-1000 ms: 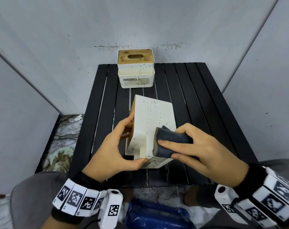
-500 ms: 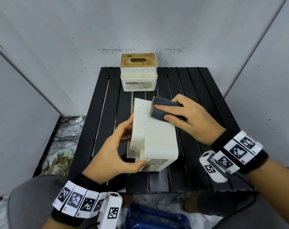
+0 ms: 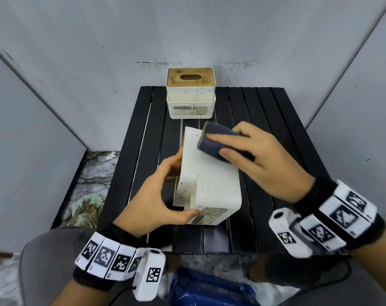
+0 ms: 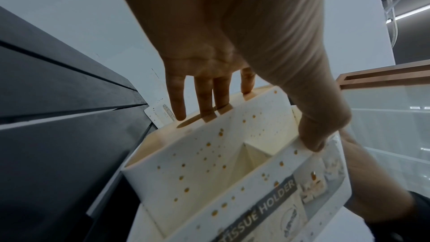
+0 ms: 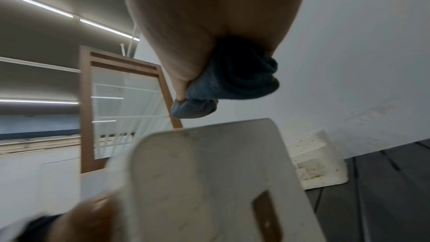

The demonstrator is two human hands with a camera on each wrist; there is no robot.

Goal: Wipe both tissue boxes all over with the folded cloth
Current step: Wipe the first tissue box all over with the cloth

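Observation:
A white speckled tissue box (image 3: 212, 184) lies tipped on its side in the middle of the black slatted table (image 3: 276, 133). My left hand (image 3: 161, 191) grips its left side, thumb on the near labelled end, fingers (image 4: 202, 98) over the wooden lid edge. My right hand (image 3: 253, 153) grips a folded dark blue-grey cloth (image 3: 216, 142) and presses it on the far part of the box's upturned face. In the right wrist view the cloth (image 5: 232, 84) bulges from under the palm above the box (image 5: 209, 181). A second tissue box (image 3: 191, 96) with a wooden lid stands upright at the table's far edge.
Grey walls close in the table at the back and on both sides. A blue bag (image 3: 209, 290) lies on the floor near my knees. Crumpled cloth (image 3: 84, 208) lies on the floor to the left of the table.
My right hand has slid the cloth from the near end of the box's upturned face to its far end. The left hand has kept its grip on the box.

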